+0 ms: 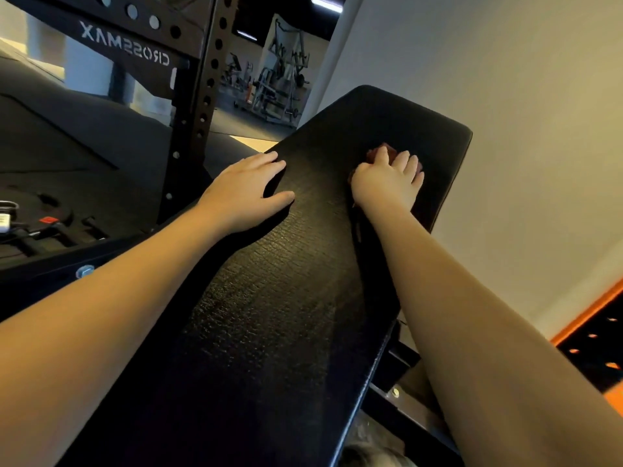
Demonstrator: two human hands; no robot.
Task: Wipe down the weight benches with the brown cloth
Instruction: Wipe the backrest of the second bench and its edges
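Two bare hands rest on a black, textured padded weight bench surface (286,281). At nine o'clock the left hand (246,190) lies flat, its grip fully open, holding nothing. At one o'clock the right hand (384,183) presses a bunched reddish-brown cloth (379,151) onto the pad, its grip seemingly curled around it.
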